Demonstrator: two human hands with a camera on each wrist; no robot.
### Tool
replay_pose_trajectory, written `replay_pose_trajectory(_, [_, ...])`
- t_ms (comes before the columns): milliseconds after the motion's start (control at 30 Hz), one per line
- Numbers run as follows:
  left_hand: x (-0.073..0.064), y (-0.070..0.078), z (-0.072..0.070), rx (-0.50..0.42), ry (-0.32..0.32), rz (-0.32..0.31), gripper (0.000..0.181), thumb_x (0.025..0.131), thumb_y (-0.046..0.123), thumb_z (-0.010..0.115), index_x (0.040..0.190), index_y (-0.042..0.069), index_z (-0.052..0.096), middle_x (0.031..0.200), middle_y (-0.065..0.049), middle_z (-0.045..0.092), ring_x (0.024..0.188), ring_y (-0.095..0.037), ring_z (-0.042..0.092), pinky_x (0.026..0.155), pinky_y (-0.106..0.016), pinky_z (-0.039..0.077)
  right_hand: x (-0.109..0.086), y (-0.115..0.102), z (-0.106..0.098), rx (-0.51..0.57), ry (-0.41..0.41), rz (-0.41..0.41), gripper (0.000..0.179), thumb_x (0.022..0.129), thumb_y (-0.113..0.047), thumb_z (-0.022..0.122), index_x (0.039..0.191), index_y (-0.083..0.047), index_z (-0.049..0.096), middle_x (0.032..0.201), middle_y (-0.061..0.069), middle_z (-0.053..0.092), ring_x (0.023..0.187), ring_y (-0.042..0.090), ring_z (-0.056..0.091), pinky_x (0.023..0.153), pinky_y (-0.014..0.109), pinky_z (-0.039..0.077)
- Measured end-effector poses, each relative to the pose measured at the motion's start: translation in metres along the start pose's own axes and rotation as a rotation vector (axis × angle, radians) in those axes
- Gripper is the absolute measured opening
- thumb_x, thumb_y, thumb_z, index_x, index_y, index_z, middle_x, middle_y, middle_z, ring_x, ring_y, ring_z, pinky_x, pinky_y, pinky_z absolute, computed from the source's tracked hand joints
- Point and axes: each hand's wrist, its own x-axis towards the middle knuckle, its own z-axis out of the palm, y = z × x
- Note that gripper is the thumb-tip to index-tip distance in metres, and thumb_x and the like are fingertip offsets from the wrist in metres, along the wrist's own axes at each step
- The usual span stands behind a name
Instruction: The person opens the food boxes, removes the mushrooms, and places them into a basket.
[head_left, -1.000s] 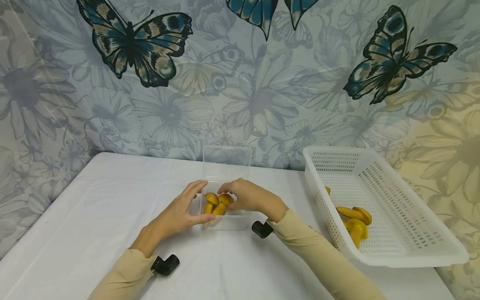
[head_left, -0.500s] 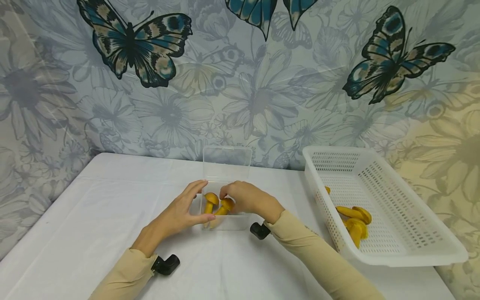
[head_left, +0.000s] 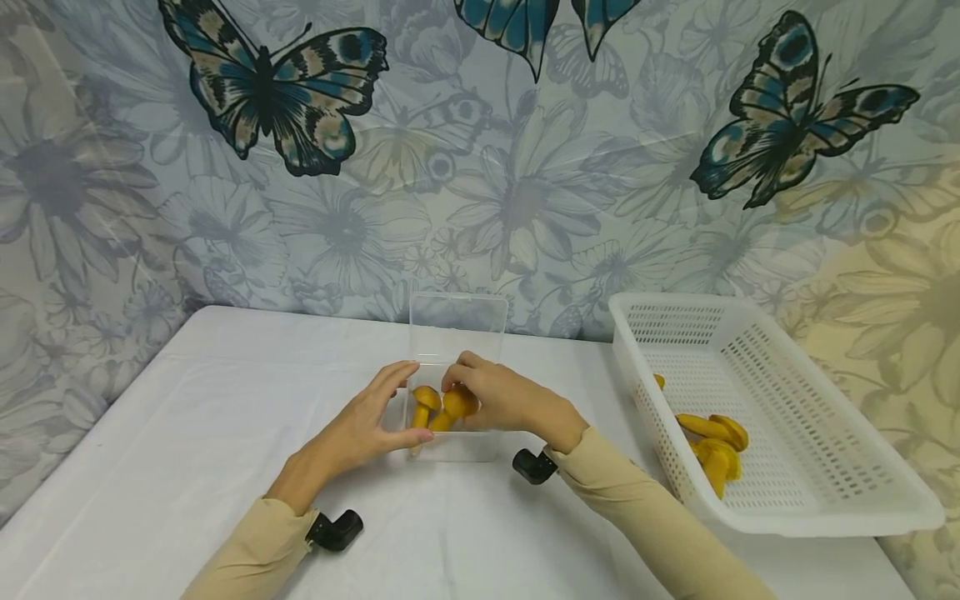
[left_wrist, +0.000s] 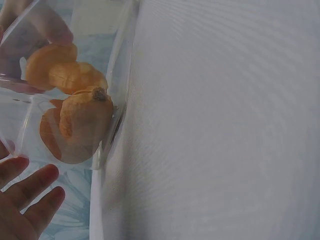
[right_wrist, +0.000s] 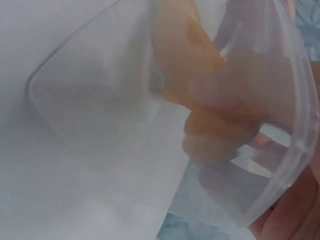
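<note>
On the table stands a clear plastic box with its lid raised at the back. My left hand holds the box at its left side, thumb at the front rim and fingers towards the back corner. Inside the box, my right hand pinches the cap of a yellow-brown mushroom. Another mushroom lies just left of it, close to my left thumb. Through the clear wall, the left wrist view shows the nearer mushroom below the pinched one. Box plastic blurs the right wrist view.
A white perforated basket stands at the right, with several mushrooms at its near left side. White cloth covers the table. A patterned backdrop hangs right behind the table's back edge.
My right fingers have shifted on the right mushroom, and its cap now sits slightly higher, beside the left mushroom. My left hand stays on the box.
</note>
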Motion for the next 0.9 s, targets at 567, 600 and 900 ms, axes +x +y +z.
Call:
replay_pose_trajectory(567, [0.001,-0.001,0.002,0.003,0.000,-0.016,0.094,0.081,0.059,0.074,0.155,0.026,0.028,0.160,0.005,0.029,0.135,-0.027,0.048,0.111,-0.051,0.043,-0.023,0.007,-0.016,0.048,0.153,-0.050,0.041,0.084,-0.008,0.077,0.122,-0.006,0.062,0.121,0.003,0.064,0.102,0.015,0.059,0.096,0.033,0.054])
replay_pose_trajectory(600, [0.001,-0.001,0.002,0.002,0.000,-0.018,0.094,0.080,0.059,0.074,0.155,0.026,0.028,0.160,0.005,0.029,0.135,-0.028,0.048,0.111,-0.051,0.043,-0.025,0.007,-0.017,0.051,0.167,-0.056,0.040,0.084,-0.008,0.077,0.121,-0.006,0.062,0.120,0.003,0.064,0.103,0.016,0.060,0.096,0.034,0.054])
replay_pose_trajectory(900, [0.001,-0.001,0.002,0.000,0.002,-0.019,0.094,0.080,0.060,0.074,0.155,0.027,0.029,0.159,0.005,0.030,0.135,-0.028,0.048,0.111,-0.050,0.043,-0.042,0.011,-0.026,0.073,0.272,-0.054,0.040,0.083,-0.008,0.078,0.120,-0.007,0.062,0.114,0.001,0.064,0.101,0.014,0.060,0.093,0.031,0.055])
